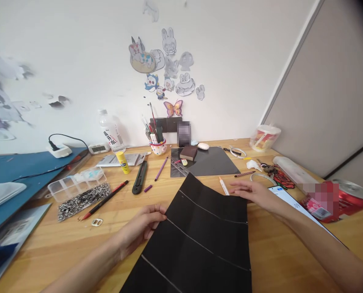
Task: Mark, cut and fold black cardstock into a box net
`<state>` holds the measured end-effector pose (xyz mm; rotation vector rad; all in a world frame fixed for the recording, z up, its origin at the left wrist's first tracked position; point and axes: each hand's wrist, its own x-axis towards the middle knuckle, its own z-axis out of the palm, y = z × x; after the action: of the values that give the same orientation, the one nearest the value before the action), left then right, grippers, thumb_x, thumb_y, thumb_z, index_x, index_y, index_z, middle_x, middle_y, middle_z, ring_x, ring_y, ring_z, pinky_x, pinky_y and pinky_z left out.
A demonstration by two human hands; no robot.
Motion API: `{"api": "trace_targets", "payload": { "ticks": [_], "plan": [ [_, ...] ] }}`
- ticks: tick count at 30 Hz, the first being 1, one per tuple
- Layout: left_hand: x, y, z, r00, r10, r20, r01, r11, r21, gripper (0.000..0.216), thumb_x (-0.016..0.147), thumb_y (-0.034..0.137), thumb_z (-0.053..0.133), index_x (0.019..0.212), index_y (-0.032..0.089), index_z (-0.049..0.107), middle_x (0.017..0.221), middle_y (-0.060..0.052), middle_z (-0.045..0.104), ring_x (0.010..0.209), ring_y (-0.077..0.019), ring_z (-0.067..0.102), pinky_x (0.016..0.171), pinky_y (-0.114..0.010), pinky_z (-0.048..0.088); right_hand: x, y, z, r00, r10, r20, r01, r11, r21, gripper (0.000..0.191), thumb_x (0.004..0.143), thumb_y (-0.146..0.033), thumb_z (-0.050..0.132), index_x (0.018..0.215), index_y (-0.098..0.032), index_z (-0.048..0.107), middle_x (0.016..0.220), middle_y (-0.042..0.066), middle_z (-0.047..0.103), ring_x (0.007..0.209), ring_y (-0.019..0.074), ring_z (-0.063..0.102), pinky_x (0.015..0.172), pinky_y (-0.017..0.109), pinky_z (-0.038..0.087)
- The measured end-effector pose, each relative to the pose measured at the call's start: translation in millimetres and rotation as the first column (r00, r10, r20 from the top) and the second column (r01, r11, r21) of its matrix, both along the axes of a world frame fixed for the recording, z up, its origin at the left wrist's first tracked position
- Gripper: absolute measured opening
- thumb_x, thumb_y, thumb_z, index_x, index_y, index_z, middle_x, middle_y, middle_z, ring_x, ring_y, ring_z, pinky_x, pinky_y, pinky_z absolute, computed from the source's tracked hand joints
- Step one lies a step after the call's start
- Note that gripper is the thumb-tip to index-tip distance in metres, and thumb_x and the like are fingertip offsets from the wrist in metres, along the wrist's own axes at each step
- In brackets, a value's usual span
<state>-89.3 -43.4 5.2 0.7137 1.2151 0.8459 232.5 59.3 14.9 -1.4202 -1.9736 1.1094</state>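
Note:
A large black sheet of paper (pixel 205 232), ruled across with three pale lines, rises tilted off the table in front of me. My left hand (pixel 152 219) pinches its left edge, the thumb on top and the other fingers partly beneath. At the top right corner, my right hand (pixel 248 191) holds the sheet's edge with bent fingers; part of its grip is hidden. A white marker with an orange tip (pixel 223 186) lies just beyond the paper, close to the right fingertips.
Left of the sheet lie a utility knife (pixel 139 178), a black-and-red pencil (pixel 106 199), a glue stick (pixel 122 162) and a compartment box with chains (pixel 83 199). A phone (pixel 303 213) and red can (pixel 352 195) are at right. A dark sheet (pixel 220 160) lies behind.

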Motion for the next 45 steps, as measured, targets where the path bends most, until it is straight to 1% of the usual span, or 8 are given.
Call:
{"api": "trace_targets", "payload": {
  "ticks": [3, 9, 15, 21, 26, 35, 41, 45],
  "plan": [
    [-1, 3, 3.0, 0.999, -0.017, 0.027, 0.017, 1.0, 0.002, 0.014, 0.067, 0.015, 0.064, 0.08, 0.018, 0.058, 0.055, 0.007, 0.049, 0.043, -0.0034, 0.044, 0.037, -0.011, 0.034, -3, 1, -3.1, 0.998, 0.014, -0.069, -0.015, 1.0, -0.014, 0.036, 0.071, -0.04, 0.06, 0.102, -0.021, 0.064, 0.093, 0.007, 0.072, 0.095, 0.0254, 0.063, 0.084, 0.037, 0.048],
    [-1, 20, 9.3, 0.986, -0.086, 0.143, 0.079, 0.996, 0.05, 0.025, 0.072, 0.02, 0.065, 0.096, 0.017, 0.063, 0.09, -0.005, 0.067, 0.079, -0.0147, 0.064, 0.068, -0.02, 0.05, -11, -12, 7.6, 0.99, 0.019, -0.141, -0.02, 1.0, -0.01, 0.033, 0.074, -0.04, 0.06, 0.101, -0.021, 0.063, 0.1, 0.006, 0.07, 0.1, 0.0234, 0.061, 0.089, 0.037, 0.045],
    [4, 32, 12.1, 0.971, -0.1, 0.219, 0.088, 0.994, 0.061, 0.026, 0.078, 0.032, 0.059, 0.099, 0.018, 0.063, 0.097, -0.006, 0.069, 0.091, -0.0194, 0.064, 0.072, -0.023, 0.05, -12, -16, 16.0, 0.987, 0.03, -0.159, -0.028, 1.0, 0.013, 0.032, 0.074, -0.042, 0.061, 0.098, -0.021, 0.063, 0.1, 0.007, 0.069, 0.098, 0.0232, 0.061, 0.09, 0.039, 0.045],
    [10, 43, 10.2, 0.973, -0.027, 0.228, 0.022, 0.999, 0.024, 0.018, 0.071, 0.024, 0.066, 0.088, 0.017, 0.065, 0.081, -0.003, 0.071, 0.076, -0.0171, 0.066, 0.062, -0.021, 0.05, -13, -15, 14.6, 0.988, 0.038, -0.152, -0.036, 0.999, 0.015, 0.035, 0.072, -0.045, 0.062, 0.098, -0.021, 0.065, 0.1, 0.007, 0.069, 0.098, 0.0239, 0.061, 0.09, 0.039, 0.045],
    [11, 45, 10.4, 0.962, 0.004, 0.271, -0.007, 1.0, 0.012, 0.024, 0.072, 0.021, 0.063, 0.096, 0.018, 0.063, 0.081, -0.002, 0.071, 0.072, -0.0174, 0.066, 0.065, -0.025, 0.051, -11, -17, 17.0, 0.991, -0.002, -0.136, 0.0, 1.0, -0.013, 0.034, 0.073, -0.044, 0.061, 0.099, -0.022, 0.065, 0.102, 0.006, 0.068, 0.101, 0.0245, 0.059, 0.09, 0.038, 0.044],
    [14, 44, 12.5, 0.948, 0.11, 0.3, -0.123, 0.992, 0.022, 0.022, 0.071, 0.026, 0.062, 0.092, 0.021, 0.061, 0.074, 0.001, 0.068, 0.069, -0.0188, 0.064, 0.069, -0.029, 0.048, -9, -33, 22.4, 0.978, -0.014, -0.206, -0.038, 0.969, -0.243, 0.034, 0.072, -0.036, 0.063, 0.102, -0.022, 0.063, 0.077, 0.001, 0.068, 0.078, 0.0211, 0.064, 0.066, 0.033, 0.054],
    [14, 48, 5.8, 0.949, 0.215, 0.231, -0.225, 0.974, 0.021, 0.01, 0.071, 0.026, 0.054, 0.076, 0.02, 0.06, 0.066, 0.004, 0.065, 0.069, -0.0174, 0.061, 0.067, -0.026, 0.045, -9, -42, 16.4, 0.951, 0.022, -0.307, -0.136, 0.926, -0.354, 0.029, 0.071, -0.026, 0.063, 0.1, -0.022, 0.063, 0.1, 0.004, 0.067, 0.095, 0.0229, 0.061, 0.079, 0.035, 0.051],
    [15, 50, 0.6, 0.944, 0.25, 0.216, -0.268, 0.962, 0.058, 0.004, 0.068, 0.024, 0.052, 0.066, 0.021, 0.053, 0.059, 0.006, 0.06, 0.06, -0.0141, 0.058, 0.061, -0.024, 0.044, -8, -42, 2.9, 0.951, -0.01, -0.309, -0.115, 0.916, -0.385, 0.017, 0.071, -0.028, 0.061, 0.086, -0.021, 0.068, 0.089, 0.003, 0.071, 0.089, 0.0227, 0.064, 0.076, 0.036, 0.052]
  ]
}}
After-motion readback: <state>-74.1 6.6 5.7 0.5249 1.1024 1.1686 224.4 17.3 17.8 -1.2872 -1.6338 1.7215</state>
